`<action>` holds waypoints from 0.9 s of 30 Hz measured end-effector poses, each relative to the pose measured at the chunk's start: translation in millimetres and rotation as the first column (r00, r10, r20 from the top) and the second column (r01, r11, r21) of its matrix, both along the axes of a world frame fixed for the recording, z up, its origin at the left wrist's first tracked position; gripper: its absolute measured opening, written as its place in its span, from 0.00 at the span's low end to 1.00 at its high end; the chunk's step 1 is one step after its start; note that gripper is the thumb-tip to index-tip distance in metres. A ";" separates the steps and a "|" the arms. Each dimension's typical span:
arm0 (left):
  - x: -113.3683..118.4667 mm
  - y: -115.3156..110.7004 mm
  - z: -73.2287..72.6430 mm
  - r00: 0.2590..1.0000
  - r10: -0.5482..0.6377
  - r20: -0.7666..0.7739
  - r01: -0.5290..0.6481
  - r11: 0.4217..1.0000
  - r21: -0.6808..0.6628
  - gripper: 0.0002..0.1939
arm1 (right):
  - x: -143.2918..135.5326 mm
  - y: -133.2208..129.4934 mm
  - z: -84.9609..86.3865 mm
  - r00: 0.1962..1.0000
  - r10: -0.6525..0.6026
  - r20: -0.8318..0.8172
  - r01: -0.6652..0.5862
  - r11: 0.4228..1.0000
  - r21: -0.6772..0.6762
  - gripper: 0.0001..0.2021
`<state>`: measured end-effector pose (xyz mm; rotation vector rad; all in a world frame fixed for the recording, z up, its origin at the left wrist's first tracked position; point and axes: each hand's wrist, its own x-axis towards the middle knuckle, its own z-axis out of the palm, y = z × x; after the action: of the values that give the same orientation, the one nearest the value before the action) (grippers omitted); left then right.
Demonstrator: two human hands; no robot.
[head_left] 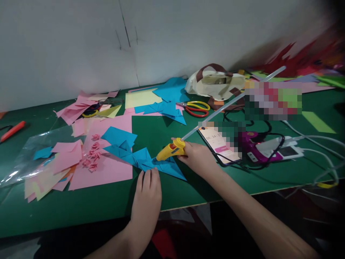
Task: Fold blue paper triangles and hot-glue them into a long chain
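Observation:
My right hand [194, 156] is closed around a yellow hot glue gun [169, 150] with a long clear glue stick [223, 106] out of its back. The blue nozzle points down-left and meets, or nearly meets, a folded blue paper piece [132, 157] made of joined pointed sections. My left hand [147, 190] lies with fingers stretched out, their tips at the near edge of that blue paper; its thumb is hidden. Left of the folded piece, several small pink paper roses [93, 155] rest on a pink sheet [107, 177].
Behind are scissors [198, 108], another folded blue piece [164, 108] and a cloth bag [215, 84]. To the right lie a phone [222, 145], a purple power strip [249, 145] and tangled cables. Paper scraps [48, 176] and a clear plastic bag [29, 154] lie left on the green table [102, 205].

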<state>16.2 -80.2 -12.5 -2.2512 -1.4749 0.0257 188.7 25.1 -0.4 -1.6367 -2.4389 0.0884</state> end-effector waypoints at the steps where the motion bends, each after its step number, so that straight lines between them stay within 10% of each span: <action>1: 0.2 -0.3 -0.3 1.000 0.001 0.001 -0.001 1.000 0.006 0.25 | 1.4 -0.2 1.6 1.000 -0.003 0.008 0.003 1.000 0.004 0.16; 27: 0.5 -2.1 -4.0 0.998 0.041 0.039 -0.039 0.998 -0.047 0.23 | 0.6 -9.6 -2.2 0.995 0.090 -0.035 -0.088 0.995 0.040 0.14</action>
<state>16.7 -82.3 -16.5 -2.2713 -1.5554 0.0276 189.3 15.5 -2.6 -1.4973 -2.4702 0.0831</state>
